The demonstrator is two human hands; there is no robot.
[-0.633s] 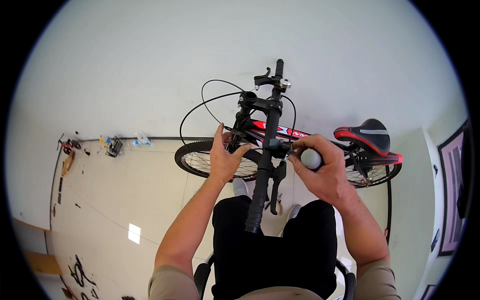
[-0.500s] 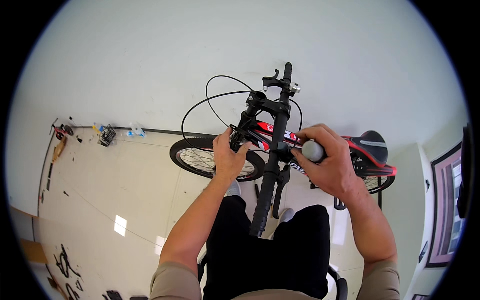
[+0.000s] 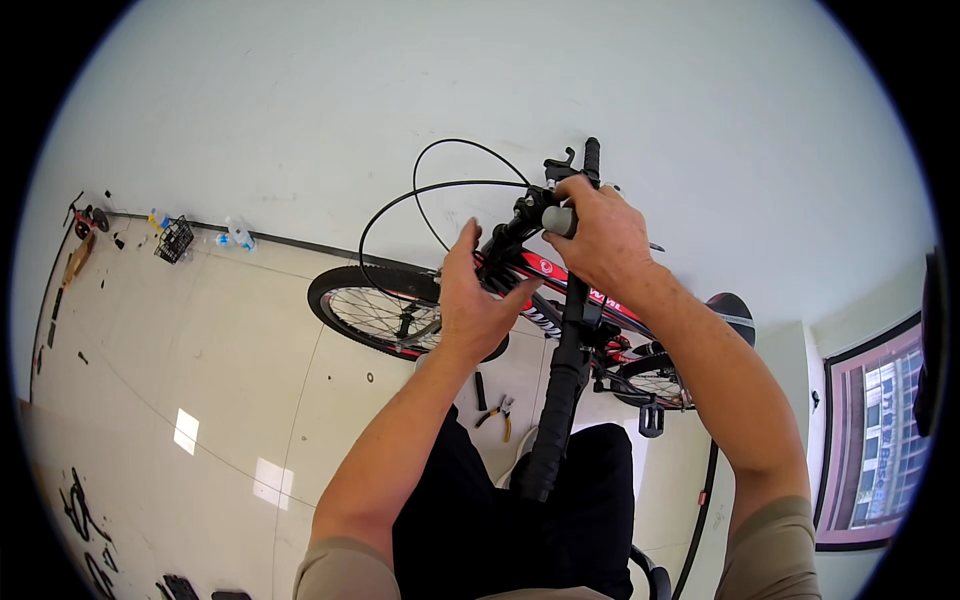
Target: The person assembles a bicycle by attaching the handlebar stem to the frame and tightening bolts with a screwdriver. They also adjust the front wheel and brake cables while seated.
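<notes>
A black and red bicycle (image 3: 600,310) stands against a white wall, its handlebar (image 3: 562,370) pointing toward me. My right hand (image 3: 598,238) is closed around a grey-handled tool (image 3: 558,220) at the stem and brake lever area, near the far grip (image 3: 591,154). My left hand (image 3: 472,300) has its fingers spread and rests against the frame just behind the front wheel (image 3: 385,312). Black cables (image 3: 440,190) loop up from the bar in front of the wall.
Pliers (image 3: 499,412) and a small black part lie on the tiled floor below the frame. A small black basket (image 3: 174,240) and loose items sit along the wall at the left. A window (image 3: 880,440) is at the right. A pedal (image 3: 651,419) sticks out near my right forearm.
My right hand has moved with the grey-handled tool from the frame up to the far end of the bar. My left hand has lifted and opened its fingers. The view shifted.
</notes>
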